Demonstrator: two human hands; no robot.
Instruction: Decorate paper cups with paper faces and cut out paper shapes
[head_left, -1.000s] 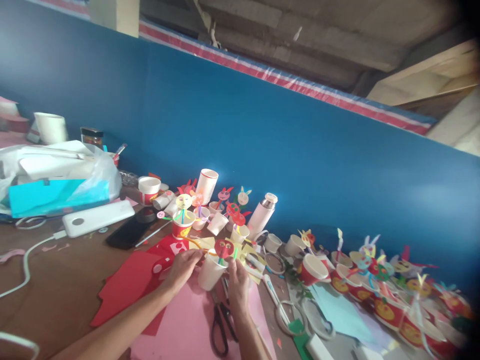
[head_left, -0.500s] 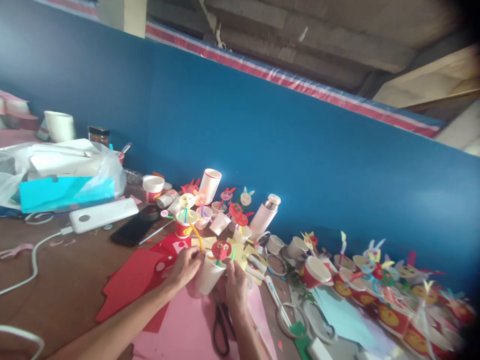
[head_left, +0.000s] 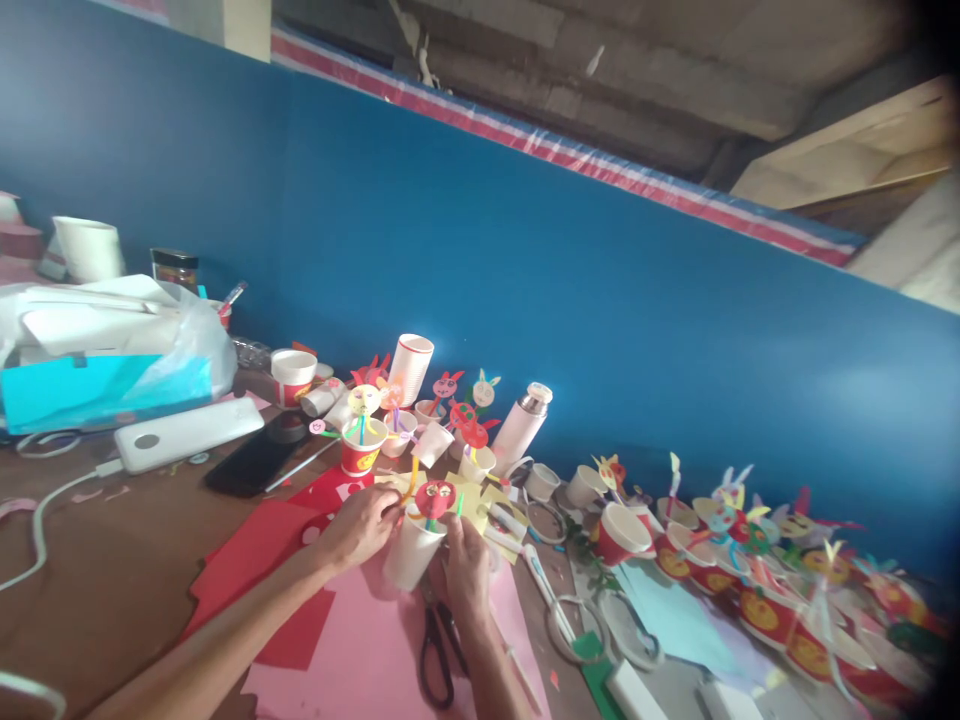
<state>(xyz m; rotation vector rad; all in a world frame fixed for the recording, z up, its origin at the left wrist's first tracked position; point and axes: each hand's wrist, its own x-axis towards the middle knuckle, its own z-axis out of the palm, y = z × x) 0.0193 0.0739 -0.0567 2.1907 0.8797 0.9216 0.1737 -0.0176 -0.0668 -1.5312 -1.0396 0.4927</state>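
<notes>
Both my hands are over a pink paper sheet [head_left: 352, 650], holding a white paper cup [head_left: 411, 553] tilted between them. My left hand [head_left: 358, 527] pinches the lower end of a yellow pipe cleaner [head_left: 410, 480] at the cup's rim. My right hand [head_left: 466, 572] wraps the cup's right side, below a round red paper face [head_left: 435, 498] on a green stick. Black-handled scissors [head_left: 437, 652] lie on the pink sheet under my right wrist. Red paper sheets [head_left: 240, 555] lie to the left of my forearm.
Finished paper-cup figures [head_left: 765, 600] line the blue wall [head_left: 525, 250] on the right, with more by a pink flask [head_left: 519, 427]. A smartphone [head_left: 255, 462], white power bank [head_left: 187, 435], and plastic bag [head_left: 112, 345] sit on the brown table [head_left: 97, 540] at left.
The yellow pipe cleaner has swung upward from a lower slant to nearly upright. The cup and both hands have shifted slightly left in the picture.
</notes>
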